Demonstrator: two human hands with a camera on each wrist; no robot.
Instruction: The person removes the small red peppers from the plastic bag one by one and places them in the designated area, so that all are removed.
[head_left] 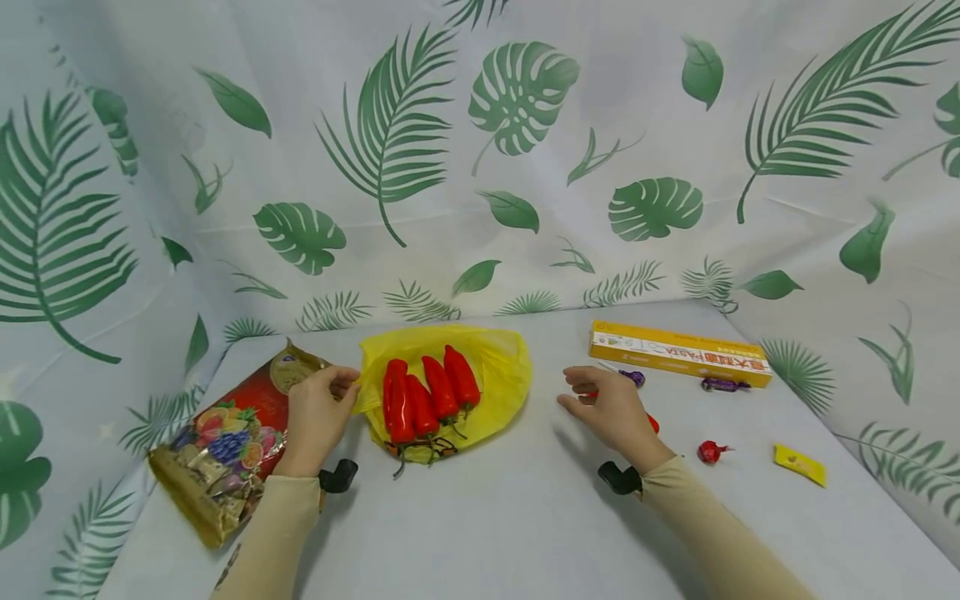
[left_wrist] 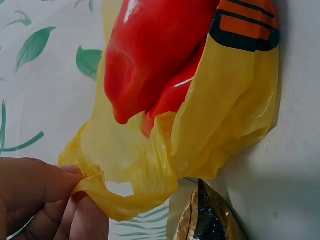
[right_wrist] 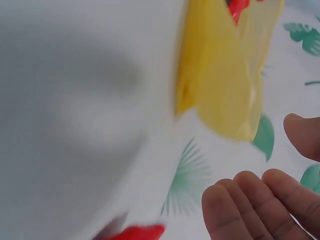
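Left hand (head_left: 318, 417) pinches yellow bag (head_left: 504, 367) by its left edge, likely light, limp, best gripped there; right hand (head_left: 617, 412) relaxed, thumb apart, holding nothing.

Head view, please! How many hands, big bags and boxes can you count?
Hands: 2 (left hand, right hand)
Big bags: 2 (yellow plastic bag, red-and-gold fruit-printed bag)
Boxes: 1 (yellow-and-white pasta box)
Total: 5
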